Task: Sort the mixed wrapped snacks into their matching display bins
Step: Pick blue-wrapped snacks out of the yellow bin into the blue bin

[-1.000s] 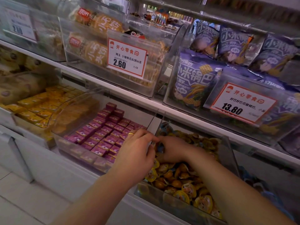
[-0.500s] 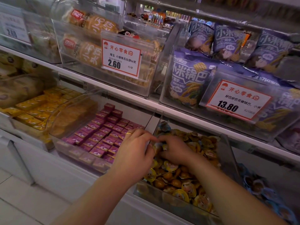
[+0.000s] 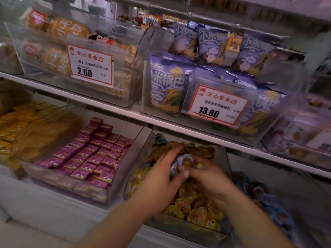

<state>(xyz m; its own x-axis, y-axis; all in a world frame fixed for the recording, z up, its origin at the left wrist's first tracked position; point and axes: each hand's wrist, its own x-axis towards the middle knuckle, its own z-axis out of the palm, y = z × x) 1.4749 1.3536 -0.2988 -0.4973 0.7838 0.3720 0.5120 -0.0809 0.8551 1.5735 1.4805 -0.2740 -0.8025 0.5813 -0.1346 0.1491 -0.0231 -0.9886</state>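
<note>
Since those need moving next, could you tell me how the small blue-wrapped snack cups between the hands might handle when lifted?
The small blue-wrapped snack cups look light, since several sit between the left hand and right hand. Their glossy wrapping probably slides easily. Being loose and rounded, some may spill.

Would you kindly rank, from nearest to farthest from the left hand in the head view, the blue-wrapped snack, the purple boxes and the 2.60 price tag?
1. Blue-wrapped snack: between the left hand and the right hand.
2. Purple boxes: neighbouring bin, leftward.
3. 2.60 price tag: upper shelf, left.
</note>
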